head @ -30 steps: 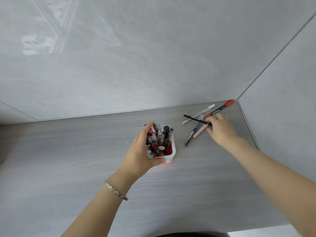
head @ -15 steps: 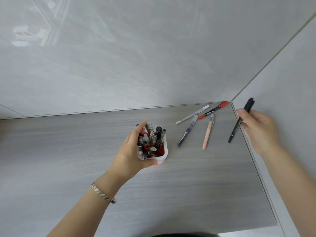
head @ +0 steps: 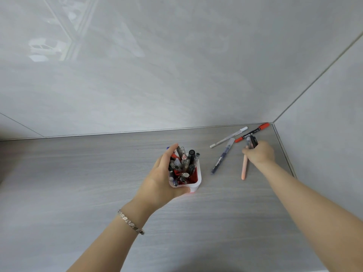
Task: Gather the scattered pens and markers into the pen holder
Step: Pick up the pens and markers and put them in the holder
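A white pen holder [head: 198,180] with a red inside stands on the grey table, packed with several pens and markers. My left hand [head: 159,181] is wrapped around its left side. My right hand [head: 259,154] is closed on a black marker [head: 254,141], whose top sticks up past the fingers. The fingertips rest on the upper part of a pink pen [head: 244,169] lying on the table. To the left of it lie a dark blue pen [head: 221,160], a white pen [head: 228,137] and a red-capped marker [head: 253,132].
The loose pens lie in the table's [head: 98,183] far right corner, where two glossy grey walls [head: 176,75] meet. The right wall runs close beside my right hand. A metal bracelet [head: 130,222] is on my left wrist.
My right hand, which had lifted the black marker off to the right by the wall, has come back down and left onto the pink pen. My left hand still holds the holder.
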A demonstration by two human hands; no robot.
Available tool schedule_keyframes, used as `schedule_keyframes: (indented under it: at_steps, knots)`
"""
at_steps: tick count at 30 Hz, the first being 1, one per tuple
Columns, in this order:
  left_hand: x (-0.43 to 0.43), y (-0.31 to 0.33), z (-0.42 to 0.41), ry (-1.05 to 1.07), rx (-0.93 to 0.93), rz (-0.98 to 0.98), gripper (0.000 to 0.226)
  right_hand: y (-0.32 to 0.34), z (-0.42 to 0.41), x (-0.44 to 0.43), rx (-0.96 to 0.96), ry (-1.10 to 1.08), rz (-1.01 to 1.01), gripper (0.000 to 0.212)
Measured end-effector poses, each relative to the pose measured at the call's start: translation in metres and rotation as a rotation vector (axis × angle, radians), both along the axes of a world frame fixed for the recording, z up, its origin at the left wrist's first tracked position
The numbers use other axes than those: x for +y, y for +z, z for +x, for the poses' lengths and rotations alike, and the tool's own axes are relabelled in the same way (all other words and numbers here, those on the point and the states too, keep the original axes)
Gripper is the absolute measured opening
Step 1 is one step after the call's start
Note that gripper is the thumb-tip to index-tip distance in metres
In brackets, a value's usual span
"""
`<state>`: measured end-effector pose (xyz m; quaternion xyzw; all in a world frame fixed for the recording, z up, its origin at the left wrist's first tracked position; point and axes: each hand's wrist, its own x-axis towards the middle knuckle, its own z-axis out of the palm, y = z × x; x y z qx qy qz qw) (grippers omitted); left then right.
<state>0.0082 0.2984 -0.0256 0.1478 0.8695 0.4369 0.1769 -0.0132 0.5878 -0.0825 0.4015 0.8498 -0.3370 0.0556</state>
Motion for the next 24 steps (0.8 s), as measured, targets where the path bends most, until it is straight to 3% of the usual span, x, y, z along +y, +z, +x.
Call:
schedule_keyframes:
  at_steps: [5,8,13,17,19,22,24]
  knots:
    - [0.011,0.005,0.006,0.018,0.109,-0.075,0.105,0.026,0.021,-0.01,0.128,0.068,-0.079,0.024]
    - [0.02,0.003,0.006,0.071,0.232,-0.073,0.081,0.054,0.036,-0.029,0.303,0.123,-0.164,0.022]
    - [0.024,0.002,0.002,0.179,0.217,0.002,0.045,0.087,0.055,-0.076,0.652,0.094,-0.402,0.012]
    - [0.023,0.003,0.001,0.139,0.228,-0.014,0.039,0.083,0.065,-0.112,0.928,0.197,-0.541,0.062]
    - [0.02,0.003,0.002,0.107,0.241,-0.018,0.035,0.072,0.066,-0.123,0.909,0.285,-0.477,0.066]
    - [0.017,0.0,0.005,0.065,0.208,0.043,0.035,0.054,0.066,-0.13,0.763,0.399,-0.314,0.05]
    - [0.015,-0.002,0.008,0.052,0.138,0.104,0.036,0.047,0.067,-0.133,0.772,0.471,-0.187,0.043]
